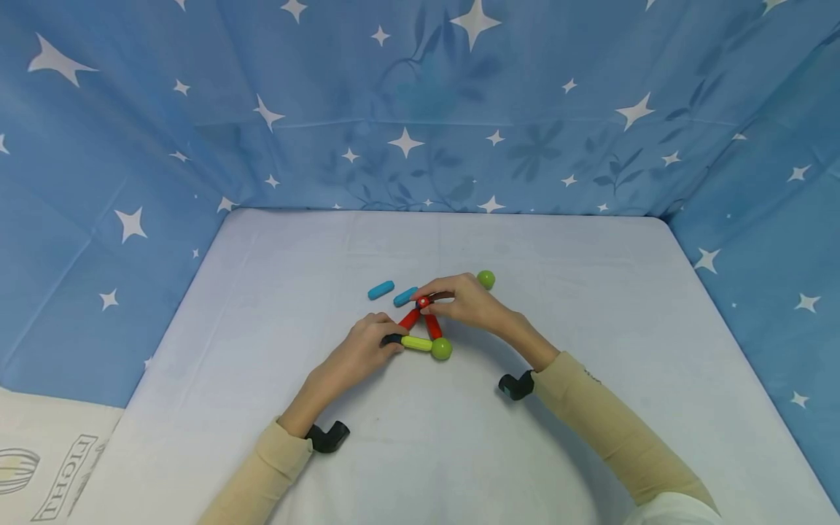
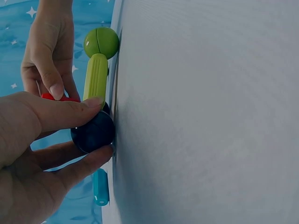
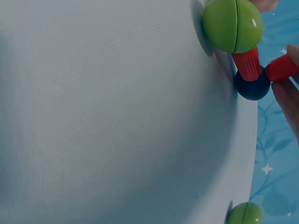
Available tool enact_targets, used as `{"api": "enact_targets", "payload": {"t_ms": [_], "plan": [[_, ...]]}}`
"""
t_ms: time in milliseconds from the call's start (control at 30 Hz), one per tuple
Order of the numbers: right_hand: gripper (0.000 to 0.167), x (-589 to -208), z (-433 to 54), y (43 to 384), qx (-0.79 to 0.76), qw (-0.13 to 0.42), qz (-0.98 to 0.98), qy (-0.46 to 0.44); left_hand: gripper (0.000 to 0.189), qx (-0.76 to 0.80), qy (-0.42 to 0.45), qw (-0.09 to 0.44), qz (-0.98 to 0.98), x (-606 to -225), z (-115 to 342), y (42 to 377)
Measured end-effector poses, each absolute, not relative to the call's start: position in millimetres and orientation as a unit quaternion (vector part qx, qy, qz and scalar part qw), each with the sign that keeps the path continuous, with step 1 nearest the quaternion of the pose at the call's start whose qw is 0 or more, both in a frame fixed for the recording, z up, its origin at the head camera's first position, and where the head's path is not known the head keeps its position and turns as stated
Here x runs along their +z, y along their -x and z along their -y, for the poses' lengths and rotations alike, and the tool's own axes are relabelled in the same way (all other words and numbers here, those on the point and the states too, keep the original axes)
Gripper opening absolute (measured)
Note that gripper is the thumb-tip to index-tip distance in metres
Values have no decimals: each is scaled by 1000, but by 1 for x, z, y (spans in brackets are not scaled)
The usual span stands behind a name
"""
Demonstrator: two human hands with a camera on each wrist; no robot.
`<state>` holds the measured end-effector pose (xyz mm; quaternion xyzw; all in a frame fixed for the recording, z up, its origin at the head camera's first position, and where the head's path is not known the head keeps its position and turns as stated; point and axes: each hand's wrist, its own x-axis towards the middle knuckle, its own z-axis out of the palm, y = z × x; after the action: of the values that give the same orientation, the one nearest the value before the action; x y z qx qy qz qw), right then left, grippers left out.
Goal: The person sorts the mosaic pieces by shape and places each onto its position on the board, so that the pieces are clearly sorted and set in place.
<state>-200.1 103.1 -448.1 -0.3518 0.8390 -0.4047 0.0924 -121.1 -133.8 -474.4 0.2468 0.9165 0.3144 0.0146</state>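
A triangle of rods and balls lies on the table. My left hand [image 1: 369, 341] pinches its dark blue ball [image 2: 93, 133] between thumb and fingers. From that ball a yellow-green rod [image 1: 417, 343] runs to a green ball [image 1: 442, 348]. Two red rods, the left one [image 1: 410, 319] and the right one [image 1: 434, 327], meet at a second dark blue ball [image 3: 252, 84] on the far side. There my right hand [image 1: 464, 300] pinches another red rod [image 3: 281, 68], which rises from the ball. Its fingers partly cover this rod.
Two blue rods, one farther left [image 1: 380, 290] and one beside my right fingertips [image 1: 405, 297], lie behind the triangle. A loose green ball [image 1: 485, 279] rests beyond my right hand. Blue star-patterned cloth [image 1: 407, 175] hangs around the white table [image 1: 295, 255].
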Motion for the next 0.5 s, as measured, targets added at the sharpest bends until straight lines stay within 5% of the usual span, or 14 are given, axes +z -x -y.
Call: {"api": "enact_targets", "payload": {"t_ms": [233, 500], "plan": [[40, -444, -106, 204, -439, 139, -827, 324, 23, 309, -249, 19, -918, -475, 137, 122], [27, -448, -104, 224, -444, 111, -832, 312, 23, 304, -252, 14, -919, -475, 137, 122]]}}
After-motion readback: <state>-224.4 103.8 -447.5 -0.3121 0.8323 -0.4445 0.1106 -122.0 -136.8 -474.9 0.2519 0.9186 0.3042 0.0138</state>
